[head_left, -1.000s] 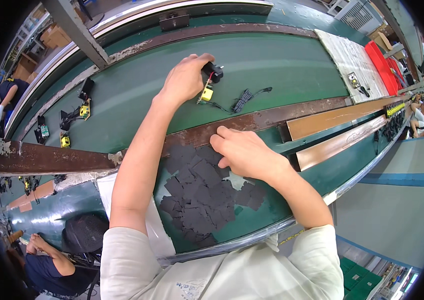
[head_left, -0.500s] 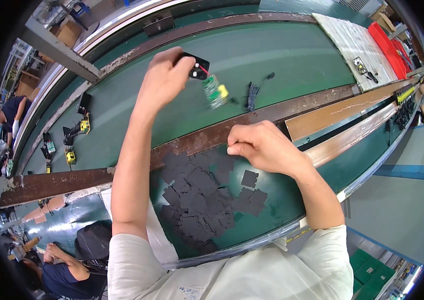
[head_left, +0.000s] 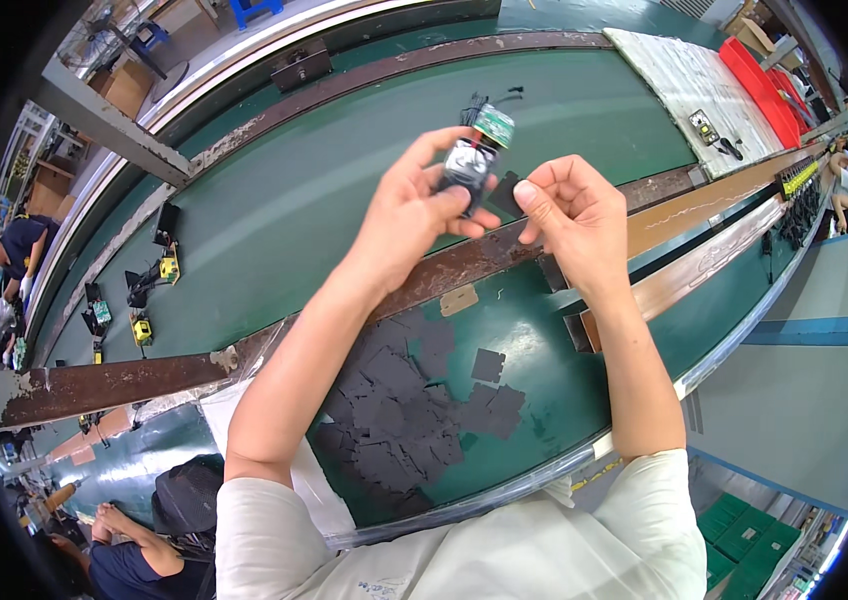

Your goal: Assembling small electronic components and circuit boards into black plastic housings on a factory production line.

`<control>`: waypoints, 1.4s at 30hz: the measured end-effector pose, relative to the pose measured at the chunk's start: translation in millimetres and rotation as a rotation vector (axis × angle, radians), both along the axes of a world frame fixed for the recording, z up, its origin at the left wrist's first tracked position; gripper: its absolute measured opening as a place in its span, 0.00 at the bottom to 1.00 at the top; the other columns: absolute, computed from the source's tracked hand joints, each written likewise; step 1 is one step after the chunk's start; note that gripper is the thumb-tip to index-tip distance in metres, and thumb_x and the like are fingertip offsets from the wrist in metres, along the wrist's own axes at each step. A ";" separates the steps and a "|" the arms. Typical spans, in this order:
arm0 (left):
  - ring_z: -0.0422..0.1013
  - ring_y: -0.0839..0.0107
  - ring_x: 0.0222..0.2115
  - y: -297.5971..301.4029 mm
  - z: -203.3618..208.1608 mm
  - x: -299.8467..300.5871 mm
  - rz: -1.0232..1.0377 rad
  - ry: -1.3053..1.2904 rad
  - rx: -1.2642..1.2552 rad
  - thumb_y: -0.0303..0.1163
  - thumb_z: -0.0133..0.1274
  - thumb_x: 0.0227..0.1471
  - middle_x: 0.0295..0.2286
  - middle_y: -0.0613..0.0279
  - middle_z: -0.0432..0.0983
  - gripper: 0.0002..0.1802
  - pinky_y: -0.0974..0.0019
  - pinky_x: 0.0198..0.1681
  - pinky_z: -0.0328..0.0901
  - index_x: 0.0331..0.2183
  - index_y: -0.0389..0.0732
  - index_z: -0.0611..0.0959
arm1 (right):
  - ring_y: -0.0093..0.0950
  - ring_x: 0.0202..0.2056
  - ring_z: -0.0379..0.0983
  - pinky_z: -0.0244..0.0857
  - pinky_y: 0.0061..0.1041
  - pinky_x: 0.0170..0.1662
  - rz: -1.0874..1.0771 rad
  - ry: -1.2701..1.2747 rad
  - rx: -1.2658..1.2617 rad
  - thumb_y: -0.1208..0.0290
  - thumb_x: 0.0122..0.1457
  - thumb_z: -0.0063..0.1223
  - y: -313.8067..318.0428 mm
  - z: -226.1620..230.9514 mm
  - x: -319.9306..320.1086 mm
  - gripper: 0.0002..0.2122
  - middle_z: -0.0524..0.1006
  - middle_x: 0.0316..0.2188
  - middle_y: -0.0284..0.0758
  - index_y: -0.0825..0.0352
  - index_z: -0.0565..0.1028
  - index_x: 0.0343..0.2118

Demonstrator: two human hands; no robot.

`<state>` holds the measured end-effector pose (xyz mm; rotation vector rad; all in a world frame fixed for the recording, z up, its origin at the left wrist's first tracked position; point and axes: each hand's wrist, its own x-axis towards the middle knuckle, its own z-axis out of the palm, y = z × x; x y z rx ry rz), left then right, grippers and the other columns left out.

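Observation:
Over the green belt, my left hand grips a small black plastic housing, fingers and thumb around its sides. A green circuit board hangs out of the housing's far end, with a bundled black cable beside it. Close on the right, my right hand pinches a thin black square sheet between thumb and forefinger. The sheet is near the housing; whether they touch I cannot tell. Below my hands, a loose pile of similar black sheets lies on the green tabletop, one single sheet apart from it.
A brown metal rail divides the tabletop from the belt. Several opened units with yellow parts lie on the belt's left. Copper-coloured metal channels stretch right. A red tray stands far right. Co-workers sit at left.
My left hand has moved right and turned the housing. My right hand has moved up and away from the pile to meet it, the black sheet now visible in its fingers.

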<state>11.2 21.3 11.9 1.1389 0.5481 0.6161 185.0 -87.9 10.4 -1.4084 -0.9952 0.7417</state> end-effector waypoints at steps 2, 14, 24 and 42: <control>0.84 0.66 0.36 -14.8 2.4 4.6 -0.117 -0.009 0.026 0.21 0.52 0.67 0.44 0.49 0.83 0.28 0.71 0.34 0.78 0.66 0.39 0.69 | 0.15 0.22 0.71 0.63 0.16 0.25 -0.013 0.018 0.053 0.75 0.70 0.62 -0.1 -6.4 -2.1 0.05 0.80 0.28 0.28 0.72 0.78 0.42; 0.79 0.79 0.24 -20.2 16.0 2.9 -0.227 0.134 0.145 0.35 0.56 0.71 0.32 0.61 0.85 0.14 0.79 0.19 0.63 0.54 0.41 0.80 | 0.21 0.28 0.75 0.68 0.24 0.29 -0.193 -0.395 0.355 0.66 0.71 0.58 10.0 -8.1 27.6 0.12 0.79 0.28 0.31 0.71 0.81 0.34; 0.79 0.78 0.26 -12.0 -3.9 5.9 0.109 0.286 0.457 0.30 0.60 0.67 0.29 0.63 0.83 0.11 0.73 0.24 0.70 0.49 0.40 0.83 | 0.26 0.32 0.76 0.68 0.29 0.38 0.119 -0.104 -0.259 0.56 0.75 0.46 -3.2 11.4 3.1 0.22 0.77 0.26 0.39 0.73 0.77 0.34; 0.84 0.62 0.32 -17.2 -7.7 11.9 0.339 0.280 0.926 0.23 0.61 0.61 0.31 0.51 0.85 0.14 0.64 0.36 0.75 0.48 0.36 0.82 | 0.41 0.31 0.77 0.70 0.37 0.35 -0.124 -0.450 0.098 0.64 0.62 0.67 2.3 0.9 -20.0 0.15 0.78 0.31 0.44 0.73 0.79 0.37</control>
